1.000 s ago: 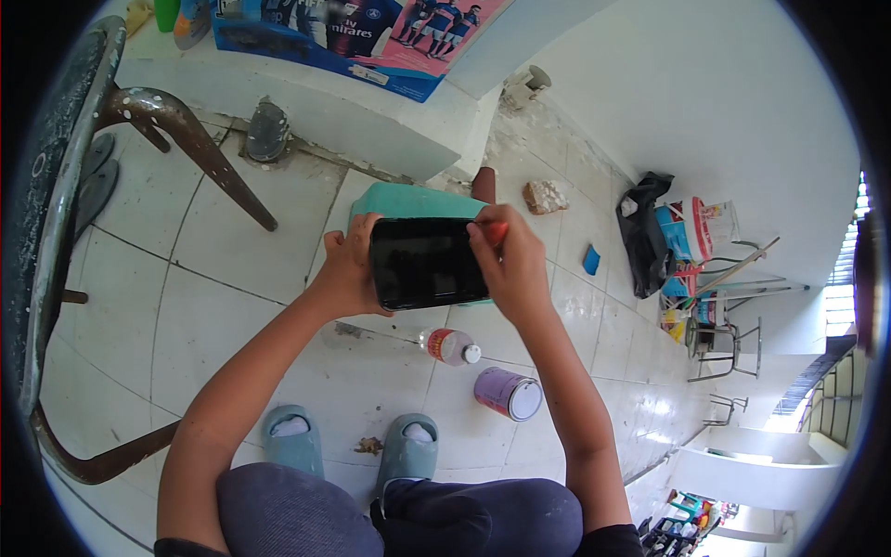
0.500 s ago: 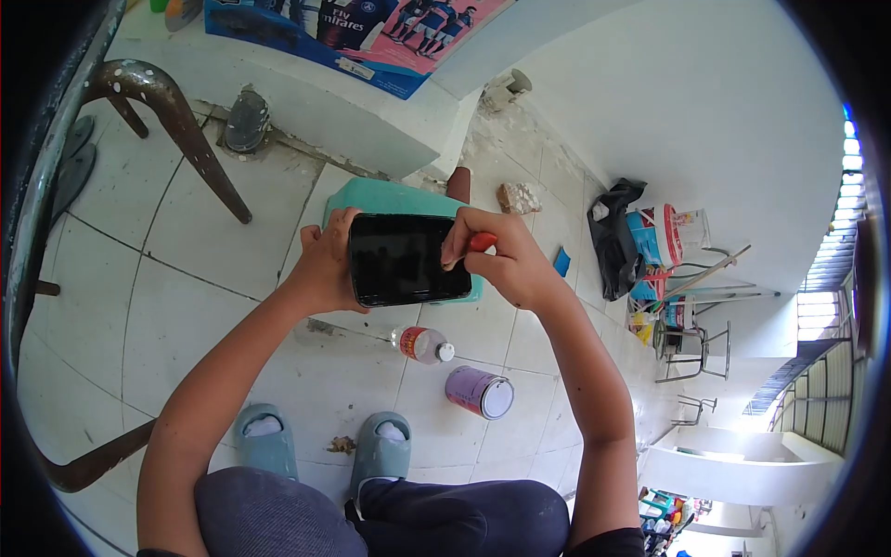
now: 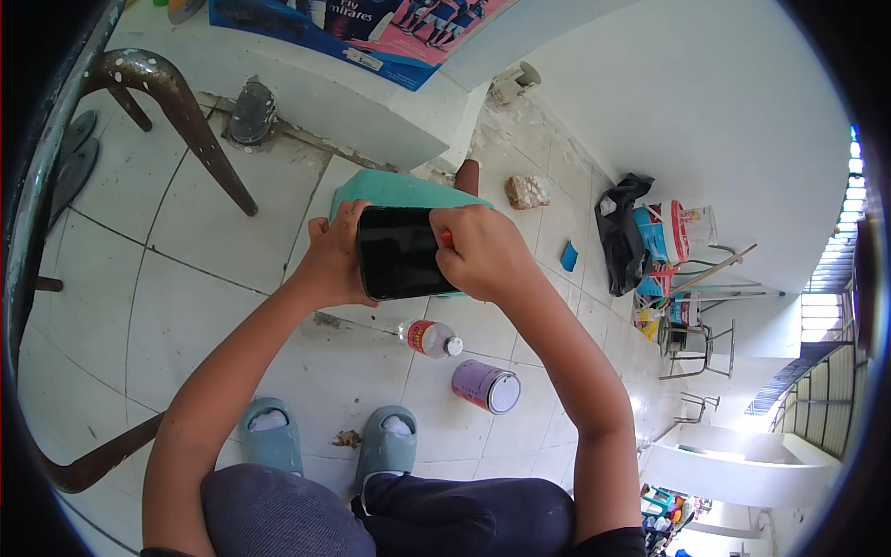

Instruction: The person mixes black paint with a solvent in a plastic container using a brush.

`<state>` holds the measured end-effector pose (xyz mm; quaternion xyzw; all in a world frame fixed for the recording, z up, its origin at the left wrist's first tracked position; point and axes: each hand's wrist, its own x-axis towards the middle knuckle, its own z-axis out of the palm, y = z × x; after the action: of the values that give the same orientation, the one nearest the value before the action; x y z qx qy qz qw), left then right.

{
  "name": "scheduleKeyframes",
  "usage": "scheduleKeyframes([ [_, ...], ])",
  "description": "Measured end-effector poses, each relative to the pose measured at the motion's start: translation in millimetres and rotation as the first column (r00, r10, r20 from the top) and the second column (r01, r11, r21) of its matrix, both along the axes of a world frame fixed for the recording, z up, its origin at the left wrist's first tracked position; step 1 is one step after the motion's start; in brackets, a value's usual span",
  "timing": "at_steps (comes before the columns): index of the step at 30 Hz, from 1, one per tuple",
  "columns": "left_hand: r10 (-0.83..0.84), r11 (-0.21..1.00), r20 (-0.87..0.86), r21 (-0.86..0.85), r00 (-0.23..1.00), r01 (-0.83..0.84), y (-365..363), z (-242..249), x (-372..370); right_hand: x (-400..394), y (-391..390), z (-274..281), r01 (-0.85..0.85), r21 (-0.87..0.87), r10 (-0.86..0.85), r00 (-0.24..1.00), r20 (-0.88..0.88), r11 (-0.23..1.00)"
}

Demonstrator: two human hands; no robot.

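A black, glossy rectangular object (image 3: pixel 397 260) with rounded corners is in front of me, over a green stool-like piece (image 3: pixel 394 186). My left hand (image 3: pixel 330 262) grips its left edge, fingers at the top corner and thumb side along the bottom. My right hand (image 3: pixel 486 252) is closed over its right end, knuckles up. Between those fingers shows a bit of a red-handled tool (image 3: pixel 446 239); its tip is hidden by the hand. On the floor below lie a clear bottle with a red label (image 3: pixel 429 339) and a purple can (image 3: pixel 485 387).
Brown chair legs (image 3: pixel 186 121) stand at the left. A low white ledge (image 3: pixel 371 130) runs behind the stool. A stone-like chunk (image 3: pixel 527 192), a blue scrap (image 3: pixel 569 255) and a black bag (image 3: pixel 624 232) lie to the right. My slippered feet (image 3: pixel 388 446) are below.
My right hand has turned over and shifted slightly left and up, covering more of the black object. The red handle, plain before, is now mostly hidden. The whole view has shifted slightly.
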<state>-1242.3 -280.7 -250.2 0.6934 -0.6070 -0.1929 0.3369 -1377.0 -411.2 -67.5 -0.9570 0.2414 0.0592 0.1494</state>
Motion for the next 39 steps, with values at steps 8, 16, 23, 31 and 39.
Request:
scheduleKeyframes([
  [8, 0.004, 1.000, -0.051, -0.019, 0.999, -0.005, 1.7, -1.4, -0.1, 9.6, 6.7, -0.4, -0.065, -0.039, 0.063, 0.997, -0.053, 0.997],
  [16, 0.011, 0.999, 0.007, -0.036, 1.000, -0.011, -0.5, 2.1, -0.6, 6.5, -16.1, 10.9, 0.129, 0.343, -0.242, 0.918, 0.313, 0.931],
  [23, 0.007, 1.000, -0.039, -0.018, 0.999, -0.007, -1.3, -0.9, -1.5, -8.7, -11.1, 8.3, 0.182, 0.455, -0.405, 0.791, 0.458, 0.872],
  [31, 0.006, 1.000, 0.025, -0.030, 1.000, -0.005, 0.0, -1.8, -1.4, -21.8, -3.9, -17.0, 0.353, 0.181, -0.394, 0.764, 0.511, 0.918],
  [39, 0.013, 0.998, -0.059, -0.062, 0.998, -0.017, 3.3, 1.4, -3.2, -16.0, 14.3, -34.8, 0.137, -0.214, -0.047, 0.923, 0.382, 0.967],
])
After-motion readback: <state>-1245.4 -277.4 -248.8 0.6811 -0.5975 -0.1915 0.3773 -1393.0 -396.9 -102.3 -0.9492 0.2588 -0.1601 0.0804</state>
